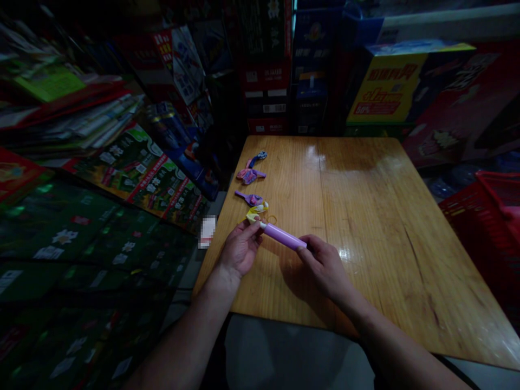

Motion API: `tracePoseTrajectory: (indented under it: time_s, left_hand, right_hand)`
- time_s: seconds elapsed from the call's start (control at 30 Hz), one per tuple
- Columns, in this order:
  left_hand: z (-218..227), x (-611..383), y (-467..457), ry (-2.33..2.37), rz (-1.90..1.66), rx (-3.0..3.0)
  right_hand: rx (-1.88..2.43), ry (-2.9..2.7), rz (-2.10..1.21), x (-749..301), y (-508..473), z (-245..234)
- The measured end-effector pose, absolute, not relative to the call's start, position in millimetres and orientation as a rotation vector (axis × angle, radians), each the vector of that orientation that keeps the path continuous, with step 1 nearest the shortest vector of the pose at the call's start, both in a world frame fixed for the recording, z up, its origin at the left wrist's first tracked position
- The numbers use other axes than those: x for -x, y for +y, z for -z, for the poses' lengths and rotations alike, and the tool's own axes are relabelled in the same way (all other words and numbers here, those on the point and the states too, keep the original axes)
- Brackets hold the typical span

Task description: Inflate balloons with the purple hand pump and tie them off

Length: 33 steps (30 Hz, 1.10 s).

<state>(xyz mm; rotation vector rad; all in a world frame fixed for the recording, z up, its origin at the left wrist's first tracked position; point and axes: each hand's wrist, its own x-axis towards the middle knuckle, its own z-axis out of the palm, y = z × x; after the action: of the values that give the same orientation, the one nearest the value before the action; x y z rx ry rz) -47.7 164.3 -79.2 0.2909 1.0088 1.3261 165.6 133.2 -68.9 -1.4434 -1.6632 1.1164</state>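
Holding lilac tube [285,237] in both hands above left half of wooden table [365,216], slanting from upper left to lower right. Gripping its lower-right end with right hand [325,262], fingers curled closed round it, thumb along the near side. Pinching at the upper-left end with left hand [241,249]: thumb and fingertips drawn together on pale-yellow balloon [252,218], right at white nozzle [263,224]. Cannot tell whether fitted over the nozzle or just beside it; partly covered by fingers.

Lying just beyond the left fingertips: yellow-and-white balloon [260,207], limp, with thin yellowish loop [272,219] near it. Farther off, along the left edge: purple balloon [249,199], then purple-and-pink balloon [251,176], then dark blue balloon [259,158], all uninflated. Standing beyond the far edge: yellow-and-blue box [385,86]. Stacked at left: green cartons [73,233]. Seen at right: red basket [467,208], beside the table.
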Motion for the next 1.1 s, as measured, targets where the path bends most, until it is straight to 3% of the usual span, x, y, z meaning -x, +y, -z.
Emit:
tracePoseTrajectory:
  time_s: [1.1]
  left_hand:
    - [73,40,157,0.946,-1.202,-0.339]
  right_hand:
    - [1.369,-1.745,-0.971,-178,131,74]
